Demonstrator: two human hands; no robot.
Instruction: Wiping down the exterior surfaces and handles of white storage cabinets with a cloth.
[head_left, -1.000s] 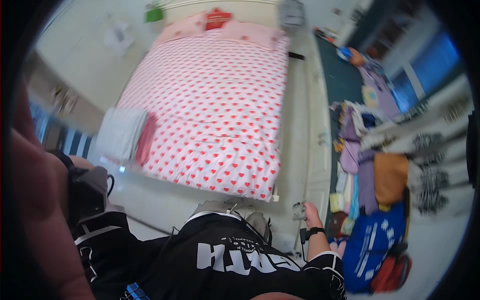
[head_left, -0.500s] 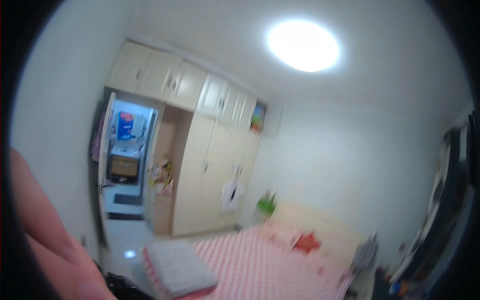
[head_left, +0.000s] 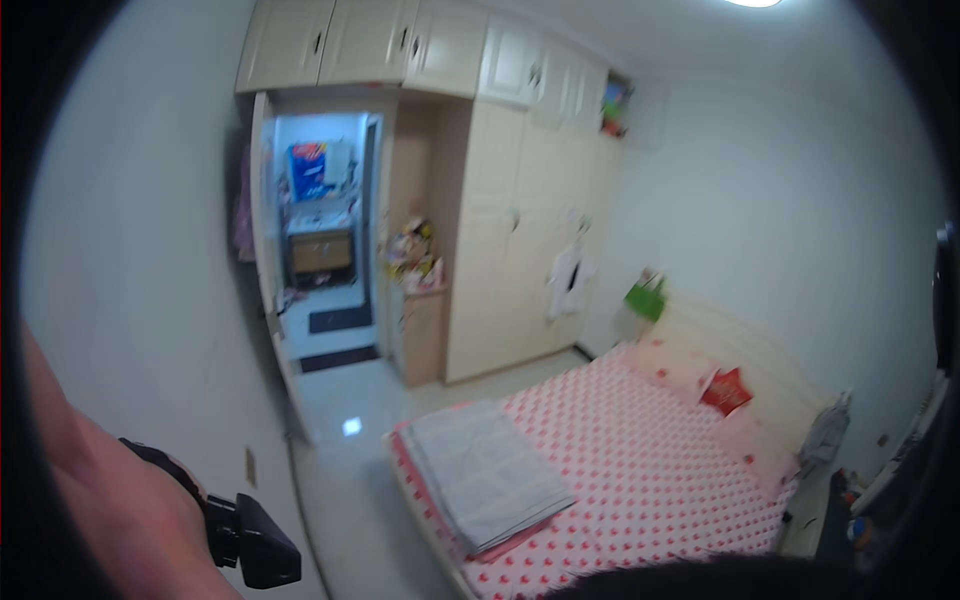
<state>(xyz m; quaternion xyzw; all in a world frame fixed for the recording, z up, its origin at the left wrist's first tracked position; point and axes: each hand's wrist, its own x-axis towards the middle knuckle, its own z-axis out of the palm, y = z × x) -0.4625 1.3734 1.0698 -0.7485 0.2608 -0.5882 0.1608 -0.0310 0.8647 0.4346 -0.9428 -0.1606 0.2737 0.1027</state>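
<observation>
My left arm [head_left: 130, 510] comes in large and close at the lower left edge, bent upward beside the wall. A black strap with a black boxy device [head_left: 262, 545] sits around it near the wrist. The fingers do not show, so whether that hand holds anything stays hidden. My right hand is out of the picture. Beyond the arm stands a bed with a pink-and-white patterned sheet [head_left: 640, 480]. A folded grey blanket [head_left: 490, 475] lies on its near left corner, apart from my arm. A dark fuzzy shape [head_left: 710, 580] cuts into the bottom edge.
A cream wardrobe [head_left: 500, 250] lines the far side, with a white shirt [head_left: 571, 285] hung on it. Left of it an open door [head_left: 268, 220] shows a washroom with a vanity [head_left: 322, 252]. A red star cushion [head_left: 725, 391] and a green bag [head_left: 645, 298] are by the headboard.
The view has tipped downward, so the ceiling lamp has nearly left the top and more bed and floor show. The black device on my left arm now stands out fully.
</observation>
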